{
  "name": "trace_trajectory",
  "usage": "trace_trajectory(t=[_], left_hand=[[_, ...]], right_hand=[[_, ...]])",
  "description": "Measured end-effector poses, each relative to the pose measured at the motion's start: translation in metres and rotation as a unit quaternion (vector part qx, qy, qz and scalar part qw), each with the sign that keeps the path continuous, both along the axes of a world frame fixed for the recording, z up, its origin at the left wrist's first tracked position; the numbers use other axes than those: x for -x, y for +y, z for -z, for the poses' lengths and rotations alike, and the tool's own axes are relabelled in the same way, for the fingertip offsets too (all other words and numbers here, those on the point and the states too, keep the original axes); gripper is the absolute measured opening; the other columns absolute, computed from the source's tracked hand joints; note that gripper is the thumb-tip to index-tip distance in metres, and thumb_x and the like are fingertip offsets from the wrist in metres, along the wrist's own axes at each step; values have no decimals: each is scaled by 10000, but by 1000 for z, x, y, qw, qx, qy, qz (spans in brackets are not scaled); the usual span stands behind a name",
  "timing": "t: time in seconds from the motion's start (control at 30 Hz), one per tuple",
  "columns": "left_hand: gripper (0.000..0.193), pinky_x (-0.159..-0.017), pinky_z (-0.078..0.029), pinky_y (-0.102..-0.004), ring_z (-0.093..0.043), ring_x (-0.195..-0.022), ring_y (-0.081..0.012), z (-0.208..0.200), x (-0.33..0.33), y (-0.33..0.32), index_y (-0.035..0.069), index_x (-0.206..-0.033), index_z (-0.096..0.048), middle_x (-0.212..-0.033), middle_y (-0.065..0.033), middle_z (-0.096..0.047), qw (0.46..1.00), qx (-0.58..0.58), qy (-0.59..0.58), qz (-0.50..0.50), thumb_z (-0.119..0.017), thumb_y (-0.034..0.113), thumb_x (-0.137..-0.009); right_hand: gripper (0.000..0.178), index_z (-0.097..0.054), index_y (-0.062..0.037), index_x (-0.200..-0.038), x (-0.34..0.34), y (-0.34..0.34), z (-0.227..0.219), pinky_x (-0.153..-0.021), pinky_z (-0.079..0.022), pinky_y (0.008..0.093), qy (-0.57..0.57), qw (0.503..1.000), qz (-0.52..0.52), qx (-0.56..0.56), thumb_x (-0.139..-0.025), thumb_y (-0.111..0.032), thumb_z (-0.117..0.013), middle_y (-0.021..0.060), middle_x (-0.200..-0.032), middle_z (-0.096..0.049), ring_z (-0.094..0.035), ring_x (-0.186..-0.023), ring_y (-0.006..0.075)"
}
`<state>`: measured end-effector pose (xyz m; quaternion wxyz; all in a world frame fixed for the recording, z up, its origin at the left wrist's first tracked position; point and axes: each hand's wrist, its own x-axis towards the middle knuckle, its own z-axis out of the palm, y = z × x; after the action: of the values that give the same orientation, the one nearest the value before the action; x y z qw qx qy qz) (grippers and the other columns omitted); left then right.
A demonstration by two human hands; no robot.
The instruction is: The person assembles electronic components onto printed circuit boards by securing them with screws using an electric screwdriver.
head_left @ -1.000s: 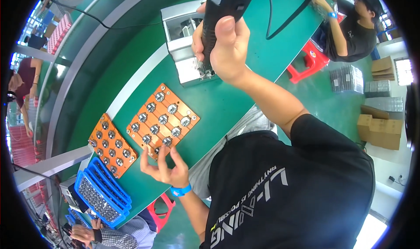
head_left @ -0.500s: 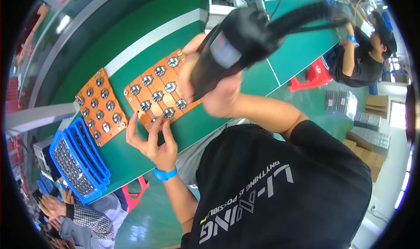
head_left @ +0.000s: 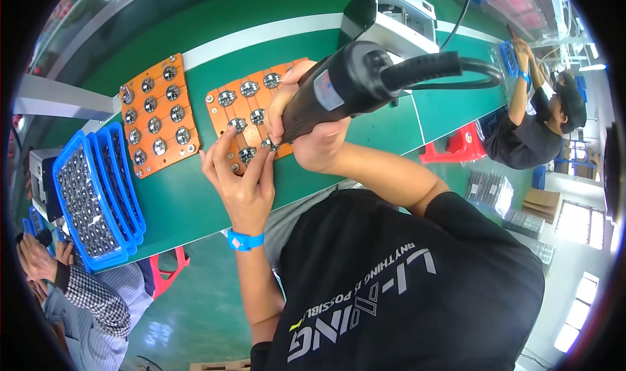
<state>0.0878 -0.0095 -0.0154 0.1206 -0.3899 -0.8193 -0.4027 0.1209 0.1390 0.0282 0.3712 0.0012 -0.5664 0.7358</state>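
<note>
My right hand is closed around a thick black electric screwdriver, slanting over an orange fixture board. The screwdriver's tip is hidden by my fingers, close to the board's near edge. Round silver-and-black circuit modules sit in rows on the board. My left hand, with a blue wristband, rests at the board's near edge. Its fingers are apart: one touches near a module in the middle, another reaches a module beside the screwdriver's lower end. No held object shows in it.
A second orange board filled with modules lies to the left. Blue trays of small parts stand left of it. A grey machine is at the back, and the screwdriver's cable loops right. Co-workers sit right and lower left.
The whole view has shifted and turned. My left fingers have moved from the board's near-left edge farther over its modules, toward the screwdriver's lower end. The screwdriver stays in my right hand.
</note>
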Motion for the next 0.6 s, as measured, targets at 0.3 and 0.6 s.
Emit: trace_trajectory(t=[0.3,0.6], left_hand=[[183,-1116,-357,-583,-523,-1263,-372,1,0,0,138,-976,-809,-1407,-135,-573,1000,2,14,10,-832,115,-796],[237,-1101,-360,-561,-522,-1264,-418,0,-2,4,94,-992,-789,-1391,-195,-579,999,0,3,32,-839,98,-761]], right_hand=[[620,-476,-7,-1228,18,1,7,-519,-431,234,23,997,-68,11,-917,-440,-792,59,-712,-582,-542,-592,105],[578,-538,31,-1302,12,4,-6,-780,-492,230,-45,982,-109,147,-893,-263,-823,17,-974,-613,-551,-887,48]])
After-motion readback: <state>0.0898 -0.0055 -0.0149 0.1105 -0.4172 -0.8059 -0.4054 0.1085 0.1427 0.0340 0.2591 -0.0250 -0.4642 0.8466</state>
